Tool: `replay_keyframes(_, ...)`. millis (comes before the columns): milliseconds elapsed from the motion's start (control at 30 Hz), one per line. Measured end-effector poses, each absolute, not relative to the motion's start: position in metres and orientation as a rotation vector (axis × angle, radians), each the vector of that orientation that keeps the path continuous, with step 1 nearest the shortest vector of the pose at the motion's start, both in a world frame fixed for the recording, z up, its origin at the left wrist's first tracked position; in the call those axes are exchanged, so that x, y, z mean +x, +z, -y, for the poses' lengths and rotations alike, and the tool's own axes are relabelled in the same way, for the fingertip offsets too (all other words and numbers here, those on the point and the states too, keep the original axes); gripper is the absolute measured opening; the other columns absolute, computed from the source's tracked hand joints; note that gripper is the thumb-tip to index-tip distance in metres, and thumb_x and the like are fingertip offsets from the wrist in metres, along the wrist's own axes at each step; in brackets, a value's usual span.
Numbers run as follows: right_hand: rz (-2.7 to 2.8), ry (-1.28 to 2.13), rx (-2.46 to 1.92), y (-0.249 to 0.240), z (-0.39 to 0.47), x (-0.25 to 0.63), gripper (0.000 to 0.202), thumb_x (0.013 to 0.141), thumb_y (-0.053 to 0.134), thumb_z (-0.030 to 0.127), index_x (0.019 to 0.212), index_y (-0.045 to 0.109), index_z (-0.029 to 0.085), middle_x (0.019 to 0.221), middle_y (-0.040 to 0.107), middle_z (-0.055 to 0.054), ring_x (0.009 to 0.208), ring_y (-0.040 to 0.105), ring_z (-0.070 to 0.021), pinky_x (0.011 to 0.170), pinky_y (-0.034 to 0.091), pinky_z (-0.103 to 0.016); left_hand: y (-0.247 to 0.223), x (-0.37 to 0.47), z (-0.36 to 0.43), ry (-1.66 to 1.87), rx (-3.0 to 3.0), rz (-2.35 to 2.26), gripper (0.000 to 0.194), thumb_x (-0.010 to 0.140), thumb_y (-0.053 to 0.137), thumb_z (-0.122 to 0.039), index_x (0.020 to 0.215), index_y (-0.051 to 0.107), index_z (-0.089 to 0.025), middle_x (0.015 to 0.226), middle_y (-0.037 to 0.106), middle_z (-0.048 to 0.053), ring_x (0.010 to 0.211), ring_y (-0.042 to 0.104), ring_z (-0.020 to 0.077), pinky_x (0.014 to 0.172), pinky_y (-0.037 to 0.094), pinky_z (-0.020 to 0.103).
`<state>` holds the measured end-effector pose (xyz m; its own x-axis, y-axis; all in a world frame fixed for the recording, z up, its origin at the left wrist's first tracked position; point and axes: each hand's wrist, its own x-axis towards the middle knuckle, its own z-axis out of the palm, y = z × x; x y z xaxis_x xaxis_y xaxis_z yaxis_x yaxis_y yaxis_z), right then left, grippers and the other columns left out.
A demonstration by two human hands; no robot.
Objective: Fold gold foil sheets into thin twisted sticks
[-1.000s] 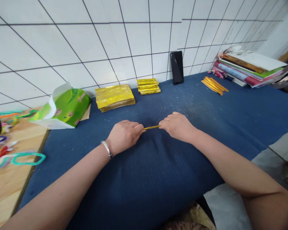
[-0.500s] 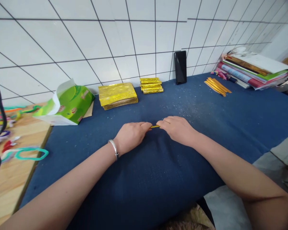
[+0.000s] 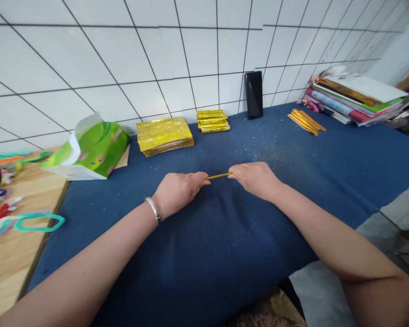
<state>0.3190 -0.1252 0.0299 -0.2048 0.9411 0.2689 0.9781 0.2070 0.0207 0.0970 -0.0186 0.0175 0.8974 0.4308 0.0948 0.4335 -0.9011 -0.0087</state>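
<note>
A thin gold strip [image 3: 219, 175] stretches between my hands, just over the dark blue cloth [image 3: 204, 254]. My left hand [image 3: 180, 190], with a silver bangle at the wrist, pinches its left end. The right end is pinched by my right hand [image 3: 255, 179]. Both ends are hidden under my fingers. Behind my hands lies a thick stack of gold foil sheets [image 3: 165, 135]. Beside that stack is a small pile of folded gold strips [image 3: 213, 121]. Several orange-gold strips [image 3: 306, 121] lie fanned out at the right.
A black phone [image 3: 254, 95] leans on the tiled wall. An open green packet [image 3: 95, 147] is at the left, near colourful cords [image 3: 39, 221] on a wooden board [image 3: 23, 245]. Books and papers [image 3: 357, 97] are piled at the back right.
My hands have moved slightly apart, and a longer piece of the gold strip shows between them. The whole view has shifted a little.
</note>
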Motion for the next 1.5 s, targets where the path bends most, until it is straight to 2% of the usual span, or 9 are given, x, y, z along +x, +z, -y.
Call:
replay_keyframes(200, 2.278, -0.281, -1.895, 0.027, 0.122, 0.324, 0.034, 0.096, 0.031, 0.037, 0.086, 0.057, 0.018, 0.075, 0.064, -0.003, 0.066, 0.056, -0.0125, 0.055, 0.025, -0.026, 0.022, 0.098, 0.018, -0.068, -3.338, 0.515, 0.045, 0.084, 0.035, -0.009, 0.129, 0.038, -0.016, 0.100, 0.065, 0.006, 0.077, 0.062, 0.0111, 0.071, 0.047, 0.021)
replay_keyframes(333, 2.290, -0.211, -1.888, 0.026, 0.119, 0.330, 0.023, 0.094, 0.034, 0.024, 0.097, 0.057, 0.020, 0.086, 0.066, -0.003, 0.073, 0.057, -0.0134, 0.058, 0.029, -0.026, 0.025, 0.100, 0.016, -0.042, -3.409, 0.515, 0.051, 0.082, 0.035, -0.005, 0.132, 0.035, -0.013, 0.088, 0.065, 0.004, 0.072, 0.060, 0.0110, 0.071, 0.047, 0.022)
replay_keyframes(433, 2.268, -0.179, -1.908, 0.024, 0.118, 0.334, 0.023, 0.093, 0.036, 0.023, 0.098, 0.058, 0.021, 0.085, 0.066, -0.002, 0.073, 0.058, -0.0132, 0.059, 0.030, -0.025, 0.025, 0.100, 0.015, -0.050, -3.394, 0.589, 0.048, 0.080, 0.035, -0.005, 0.128, 0.040, -0.014, 0.095, 0.066, 0.004, 0.072, 0.061, 0.0099, 0.071, 0.047, 0.021)
replay_keyframes(633, 2.214, -0.220, -1.955, 0.023, 0.118, 0.335, 0.030, 0.096, 0.031, 0.032, 0.092, 0.059, 0.020, 0.076, 0.065, -0.002, 0.067, 0.057, -0.0125, 0.055, 0.028, -0.026, 0.023, 0.099, 0.014, -0.068, -3.132, 0.731, 0.025, 0.090, 0.034, -0.023, 0.103, 0.055, -0.018, 0.082, 0.069, 0.002, 0.072, 0.065, 0.0153, 0.059, 0.042, 0.023)
replay_keyframes(800, 2.148, -0.359, -2.007, 0.020, 0.118, 0.334, 0.044, 0.096, 0.025, 0.044, 0.086, 0.059, 0.017, 0.068, 0.064, -0.004, 0.060, 0.055, -0.0129, 0.053, 0.025, -0.026, 0.018, 0.099, 0.015, -0.102, -2.884, 0.818, 0.037, 0.094, 0.027, -0.039, 0.086, 0.056, -0.017, 0.068, 0.066, 0.005, 0.058, 0.062, 0.0180, 0.048, 0.029, 0.024)
replay_keyframes(967, 2.025, -0.408, -2.052, 0.021, 0.116, 0.333, 0.045, 0.095, 0.025, 0.047, 0.083, 0.058, 0.018, 0.069, 0.065, -0.004, 0.059, 0.056, -0.0131, 0.052, 0.025, -0.025, 0.018, 0.103, 0.020, -0.164, -2.833, 0.858, 0.041, 0.094, 0.023, -0.043, 0.085, 0.054, -0.018, 0.069, 0.066, 0.006, 0.057, 0.061, 0.0182, 0.047, 0.021, 0.024)
replay_keyframes(1100, 1.703, -0.150, -2.093, 0.028, 0.104, 0.341, 0.040, 0.092, 0.033, 0.047, 0.080, 0.058, 0.018, 0.066, 0.065, -0.003, 0.058, 0.057, -0.0120, 0.053, 0.032, -0.023, 0.022, 0.112, 0.018, -0.266, -2.860, 0.913, 0.039, 0.094, 0.024, -0.043, 0.085, 0.054, -0.019, 0.073, 0.066, 0.004, 0.060, 0.061, 0.0168, 0.048, 0.020, 0.024)
replay_keyframes(1300, 1.311, 0.486, -1.741, 0.037, 0.078, 0.340, 0.043, 0.090, 0.033, 0.051, 0.083, 0.057, 0.016, 0.066, 0.064, -0.001, 0.041, 0.051, -0.0063, 0.047, 0.039, -0.020, 0.025, 0.146, 0.011, -0.560, -2.922, 1.053, 0.046, 0.093, 0.024, -0.046, 0.072, 0.054, -0.019, 0.065, 0.063, 0.003, 0.058, 0.056, 0.0151, 0.051, 0.024, 0.024)
replay_keyframes(1500, 1.201, 0.637, -1.533, 0.020, 0.063, 0.316, 0.039, 0.085, 0.041, 0.055, 0.083, 0.054, 0.018, 0.073, 0.062, 0.001, 0.044, 0.051, -0.0052, 0.043, 0.036, -0.018, 0.012, 0.170, 0.011, -0.598, -3.081, 0.987, 0.041, 0.092, 0.029, -0.043, 0.070, 0.055, -0.019, 0.065, 0.062, 0.002, 0.056, 0.054, 0.0136, 0.052, 0.024, 0.024)
